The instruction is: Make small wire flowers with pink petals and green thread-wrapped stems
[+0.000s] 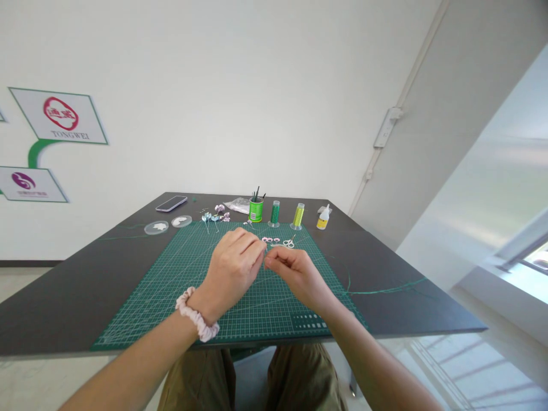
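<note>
Above the green cutting mat (171,297), my left hand (235,262) is closed, its back toward me and its fingertips hidden. My right hand (295,271) pinches thumb and forefinger together just beside it. A very thin pale strand seems to run between the two hands, too fine to name. Just beyond them lie small pink flower pieces (276,240) and a pair of small white-handled scissors (289,244).
Behind stand a green can of tools (256,211), a dark green thread spool (274,213), a yellow-green spool (298,216) and a glue bottle (323,218). Left are blue flowers (208,217), a shallow dish (156,228) and a phone (172,203). Green threads (385,291) lie right.
</note>
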Demonstrator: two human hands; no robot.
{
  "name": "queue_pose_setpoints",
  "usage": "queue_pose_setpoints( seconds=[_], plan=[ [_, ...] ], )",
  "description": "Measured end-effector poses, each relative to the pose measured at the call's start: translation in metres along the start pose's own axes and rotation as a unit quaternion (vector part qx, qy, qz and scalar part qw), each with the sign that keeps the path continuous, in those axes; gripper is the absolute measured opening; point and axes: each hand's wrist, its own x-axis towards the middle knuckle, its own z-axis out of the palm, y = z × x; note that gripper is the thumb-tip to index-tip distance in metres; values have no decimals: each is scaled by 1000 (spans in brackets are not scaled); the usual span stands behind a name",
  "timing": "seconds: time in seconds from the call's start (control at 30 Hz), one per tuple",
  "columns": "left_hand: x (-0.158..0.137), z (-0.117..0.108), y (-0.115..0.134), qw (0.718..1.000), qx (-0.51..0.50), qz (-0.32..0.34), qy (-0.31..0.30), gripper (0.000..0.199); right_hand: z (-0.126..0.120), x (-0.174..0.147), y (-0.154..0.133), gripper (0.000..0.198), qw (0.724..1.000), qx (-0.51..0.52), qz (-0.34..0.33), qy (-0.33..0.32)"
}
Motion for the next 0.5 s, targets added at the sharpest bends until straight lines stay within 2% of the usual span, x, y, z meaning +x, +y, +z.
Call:
queue_pose_setpoints(
  seconds=[0.1, 0.2, 0.37, 0.5],
  plan=[
    [1, -2, 0, 1000, 12, 3, -10, 17, 1, -5, -8, 28, 984, -164, -57, 45],
    [1, -3, 1, 1000, 19, 6, -15, 18, -1, -7, -16, 30, 957, -263, -96, 69],
    [0, -6, 2, 1000, 18, 18, -6, 17, -10, -2, -30, 28, 933, -333, -108, 82],
    [-2, -7, 3, 1000, 7, 22, 2, 15, -20, 10, -37, 24, 940, -323, -93, 61]
  ],
)
